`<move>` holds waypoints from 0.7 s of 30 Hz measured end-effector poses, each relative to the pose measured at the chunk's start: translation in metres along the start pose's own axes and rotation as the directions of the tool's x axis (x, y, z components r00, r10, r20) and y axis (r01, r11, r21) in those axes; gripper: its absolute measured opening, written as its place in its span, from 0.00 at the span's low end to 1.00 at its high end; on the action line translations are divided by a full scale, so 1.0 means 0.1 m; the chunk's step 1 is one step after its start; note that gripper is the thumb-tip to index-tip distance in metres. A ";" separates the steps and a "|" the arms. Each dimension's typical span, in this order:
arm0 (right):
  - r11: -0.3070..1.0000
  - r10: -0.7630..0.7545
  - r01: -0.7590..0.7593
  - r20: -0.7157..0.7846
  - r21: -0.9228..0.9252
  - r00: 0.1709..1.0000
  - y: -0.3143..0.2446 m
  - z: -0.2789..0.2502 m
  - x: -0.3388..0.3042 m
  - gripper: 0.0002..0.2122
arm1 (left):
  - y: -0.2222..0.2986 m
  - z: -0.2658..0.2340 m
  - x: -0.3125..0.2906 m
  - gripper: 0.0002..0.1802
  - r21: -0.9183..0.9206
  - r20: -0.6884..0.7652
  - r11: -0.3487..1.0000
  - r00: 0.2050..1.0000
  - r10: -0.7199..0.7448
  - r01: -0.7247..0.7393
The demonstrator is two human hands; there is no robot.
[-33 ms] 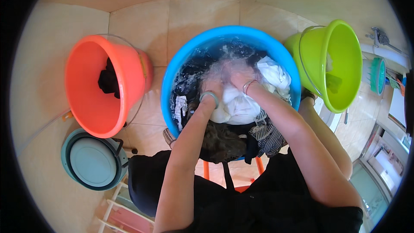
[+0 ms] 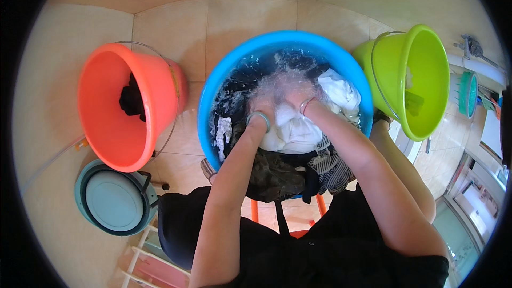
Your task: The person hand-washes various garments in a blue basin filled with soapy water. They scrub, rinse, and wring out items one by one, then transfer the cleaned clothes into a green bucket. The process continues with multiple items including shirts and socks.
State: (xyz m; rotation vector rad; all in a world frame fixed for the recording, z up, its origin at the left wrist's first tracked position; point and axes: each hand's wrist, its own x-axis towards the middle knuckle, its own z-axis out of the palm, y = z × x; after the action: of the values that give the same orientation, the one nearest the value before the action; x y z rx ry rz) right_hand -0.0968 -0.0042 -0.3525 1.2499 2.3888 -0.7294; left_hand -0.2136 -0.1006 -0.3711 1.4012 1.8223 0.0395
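Observation:
A round blue basin (image 2: 213,96) stands on the tiled floor in front of me, full of soapy water and laundry. A white cloth (image 2: 298,133) lies bunched in its middle, and dark and striped clothes (image 2: 277,176) hang over the near rim. My left hand (image 2: 262,108), with a green bangle on the wrist, and my right hand (image 2: 295,99), with a thin bracelet, are side by side in the foam. Both are closed on the far end of the white cloth. The suds partly hide the fingers.
An orange bucket (image 2: 106,128) with a dark garment (image 2: 132,101) inside stands to the left. A lime green bucket (image 2: 426,80) stands to the right. A teal lidded tub (image 2: 114,200) sits at lower left. Orange stool legs (image 2: 255,210) show under me.

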 end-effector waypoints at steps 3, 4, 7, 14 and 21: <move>0.988 0.079 -0.076 -0.015 0.137 0.997 0.26 0.29 0.22 0.13 | -0.03 0.25 0.33 0.22 0.004 0.078 0.999 0.996 0.050 -0.050; 0.990 0.037 -0.035 -0.015 0.137 0.999 0.22 0.27 0.22 0.13 | -0.13 0.34 0.40 0.21 0.003 0.057 0.999 0.997 0.054 -0.055; 0.978 -0.182 0.193 -0.128 0.078 0.975 -0.18 -0.08 0.32 0.13 | -0.42 0.49 0.39 0.23 -0.419 -0.096 0.884 0.957 -0.273 0.210; 0.932 -0.078 0.178 -0.304 0.316 0.950 0.14 -0.41 -0.23 0.11 | 0.31 -0.20 -0.22 0.27 -0.742 -0.240 0.668 0.954 -0.181 -0.060; 0.713 -0.336 0.638 -0.656 0.292 0.676 -0.86 -1.35 -1.76 0.06 | 0.76 -0.81 -1.03 0.34 -0.799 -0.138 -0.572 0.983 -0.120 -0.182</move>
State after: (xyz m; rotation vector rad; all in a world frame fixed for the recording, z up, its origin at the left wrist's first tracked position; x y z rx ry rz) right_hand -0.0800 -0.0818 -0.1282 1.0559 3.2649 -1.4012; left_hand -0.1980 -0.1209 -0.2216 -0.1985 0.7619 1.6338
